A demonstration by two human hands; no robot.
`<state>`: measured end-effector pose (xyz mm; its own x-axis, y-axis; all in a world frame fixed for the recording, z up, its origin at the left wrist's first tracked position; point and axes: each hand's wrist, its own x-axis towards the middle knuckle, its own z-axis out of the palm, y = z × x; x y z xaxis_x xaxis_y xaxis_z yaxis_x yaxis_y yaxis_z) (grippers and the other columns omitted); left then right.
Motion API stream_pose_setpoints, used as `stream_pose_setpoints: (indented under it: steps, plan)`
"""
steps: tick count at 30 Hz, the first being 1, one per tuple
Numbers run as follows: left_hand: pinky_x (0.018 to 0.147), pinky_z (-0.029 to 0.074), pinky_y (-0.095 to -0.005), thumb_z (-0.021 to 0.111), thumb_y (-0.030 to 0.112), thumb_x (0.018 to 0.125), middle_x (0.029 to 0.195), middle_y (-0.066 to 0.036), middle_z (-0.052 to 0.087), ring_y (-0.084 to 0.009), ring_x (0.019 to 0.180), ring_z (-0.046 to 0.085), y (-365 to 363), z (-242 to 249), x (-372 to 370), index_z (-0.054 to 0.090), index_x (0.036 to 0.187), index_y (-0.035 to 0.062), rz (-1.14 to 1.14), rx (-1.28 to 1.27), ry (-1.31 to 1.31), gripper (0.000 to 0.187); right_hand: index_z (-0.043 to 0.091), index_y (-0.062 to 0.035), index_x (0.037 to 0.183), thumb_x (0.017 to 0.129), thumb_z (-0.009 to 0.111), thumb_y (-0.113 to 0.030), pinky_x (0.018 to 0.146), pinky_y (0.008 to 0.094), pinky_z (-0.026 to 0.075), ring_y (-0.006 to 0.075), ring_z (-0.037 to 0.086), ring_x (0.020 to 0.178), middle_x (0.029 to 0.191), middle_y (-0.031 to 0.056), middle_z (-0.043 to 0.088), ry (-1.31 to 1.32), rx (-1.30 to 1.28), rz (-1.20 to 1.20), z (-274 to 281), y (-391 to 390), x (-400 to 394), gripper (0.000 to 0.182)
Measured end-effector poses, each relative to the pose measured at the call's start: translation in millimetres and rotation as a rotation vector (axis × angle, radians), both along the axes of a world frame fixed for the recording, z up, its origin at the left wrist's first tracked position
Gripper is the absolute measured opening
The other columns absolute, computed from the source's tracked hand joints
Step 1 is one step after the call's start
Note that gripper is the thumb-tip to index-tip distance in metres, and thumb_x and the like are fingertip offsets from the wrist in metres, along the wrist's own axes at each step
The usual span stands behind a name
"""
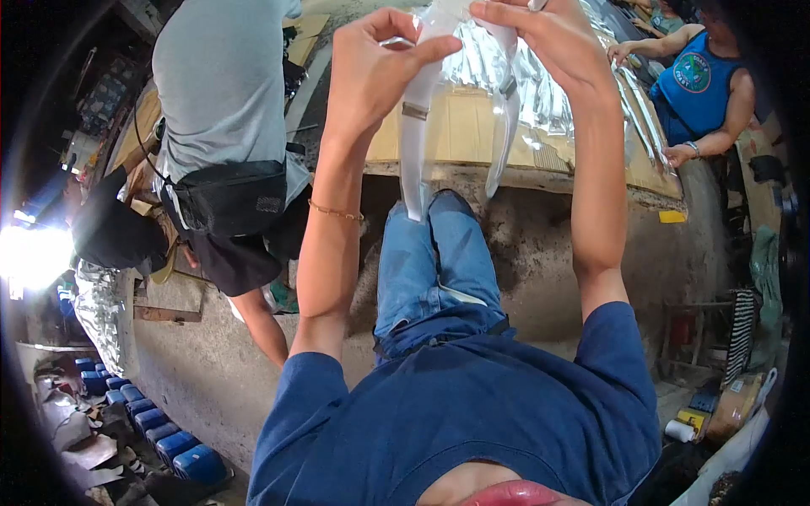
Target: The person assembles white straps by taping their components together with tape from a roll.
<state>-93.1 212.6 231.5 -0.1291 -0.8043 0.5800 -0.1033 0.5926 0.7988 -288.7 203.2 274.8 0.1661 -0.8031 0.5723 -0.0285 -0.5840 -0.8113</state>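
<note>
My left hand [384,63] is raised, thumb and fingers pinched at the upper part of a long white strap [412,156] that hangs down with a silver metal band on it. My right hand [544,38] also grips white strap material at the top edge of the view. From there a second hanging length [504,139], with its own metal piece, comes down to a pointed end. The upper part where the two lengths come together is partly cut off by the frame. Both ends dangle between my forearms, above my legs.
Ahead is a cardboard-covered table [472,131] with a pile of shiny plastic-wrapped strips [540,93]. One person in grey [221,84] bends at left; another in a blue tank top [696,84] works at right. Blue containers [198,460] line the floor at lower left.
</note>
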Motion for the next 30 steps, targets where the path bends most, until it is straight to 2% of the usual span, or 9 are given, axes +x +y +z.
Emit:
stream_pose_setpoints:
  steps: [2,3,7,10,13,19,22,27,30]
  plan:
    - [0.058,0.044,-0.0206,0.072,0.002,0.079,0.076,-0.002,0.064,-0.0054,0.065,0.056,2.1,7.7,-2.5,0.062,0.085,0.0012,0.021,0.031,0.015,0.012,0.061,0.0024,0.105,0.075,0.074,-0.002,0.064,0.0224,0.046,0.0074,0.056,0.072,0.081,0.0008,0.061,0.007,0.003,-0.017,0.0,0.6,3.7,0.033]
    - [0.057,0.043,-0.0201,0.075,0.006,0.078,0.072,0.0,0.063,-0.0044,0.064,0.054,3.7,12.0,-4.4,0.058,0.075,0.0034,0.051,0.044,0.01,0.017,0.061,0.002,0.105,0.075,0.074,-0.002,0.064,0.0223,0.046,0.0073,0.056,0.073,0.081,0.0004,0.061,-0.017,-0.007,0.001,-0.6,-0.8,5.2,0.033]
    - [0.058,0.042,-0.0199,0.072,0.007,0.081,0.072,0.001,0.063,-0.0043,0.065,0.054,1.2,8.8,-1.3,0.061,0.078,0.0021,0.054,0.05,0.012,0.013,0.061,0.0012,0.107,0.075,0.073,-0.001,0.064,0.0223,0.046,0.0083,0.058,0.074,0.082,0.002,0.063,0.029,-0.055,-0.023,-2.8,-9.5,2.0,0.034]
    - [0.058,0.042,-0.0196,0.069,0.009,0.084,0.072,0.001,0.063,-0.0044,0.065,0.054,2.1,10.3,2.7,0.064,0.082,0.0009,-0.083,0.205,0.131,0.01,0.061,0.0018,0.105,0.074,0.073,-0.001,0.064,0.0227,0.046,0.0091,0.059,0.073,0.082,0.0034,0.064,0.039,-0.034,-0.033,-2.5,-11.7,2.4,0.033]
    - [0.06,0.042,-0.0201,0.067,0.01,0.086,0.074,0.0,0.064,-0.005,0.066,0.055,8.6,13.7,4.2,0.066,0.085,-0.0009,0.005,0.244,0.042,0.011,0.062,0.0024,0.102,0.074,0.073,0.0,0.062,0.0232,0.047,0.0096,0.06,0.072,0.081,0.0038,0.064,0.018,-0.041,-0.016,-2.5,-7.8,5.6,0.03]
    - [0.063,0.045,-0.0223,0.066,0.008,0.084,0.076,-0.003,0.066,-0.0068,0.068,0.057,-1.2,16.6,0.4,0.065,0.08,-0.0025,0.149,0.083,0.03,0.012,0.064,0.0023,0.094,0.075,0.072,0.001,0.061,0.0229,0.046,0.0089,0.058,0.07,0.078,0.0026,0.063,0.062,-0.047,-0.011,3.2,-13.1,8.7,0.021]
    - [0.063,0.046,-0.0228,0.067,0.005,0.082,0.076,-0.004,0.066,-0.007,0.07,0.058,-4.9,20.2,2.2,0.063,0.088,-0.002,0.159,0.047,-0.008,0.01,0.063,0.0022,0.095,0.075,0.072,0.001,0.061,0.0226,0.045,0.0085,0.057,0.069,0.077,0.0015,0.063,0.087,-0.046,0.009,5.1,-18.3,6.9,0.022]
    - [0.067,0.048,-0.023,0.065,-0.006,0.078,0.085,-0.006,0.064,-0.0083,0.074,0.059,0.5,32.5,3.5,0.049,0.115,0.0012,0.047,-0.035,0.036,0.041,0.06,0.003,0.105,0.074,0.073,0.001,0.061,0.023,0.045,0.0082,0.056,0.069,0.077,0.0014,0.061,0.054,-0.034,0.053,5.3,-23.3,9.2,0.033]
    - [0.068,0.049,-0.0234,0.065,-0.008,0.077,0.089,-0.007,0.063,-0.0097,0.075,0.06,-9.5,37.0,10.7,0.046,0.117,0.0019,-0.101,-0.038,-0.002,0.045,0.058,0.0039,0.107,0.072,0.076,-0.002,0.061,0.0227,0.046,0.0089,0.056,0.069,0.081,0.0028,0.061,0.14,0.081,0.042,8.4,-28.6,3.6,0.04]
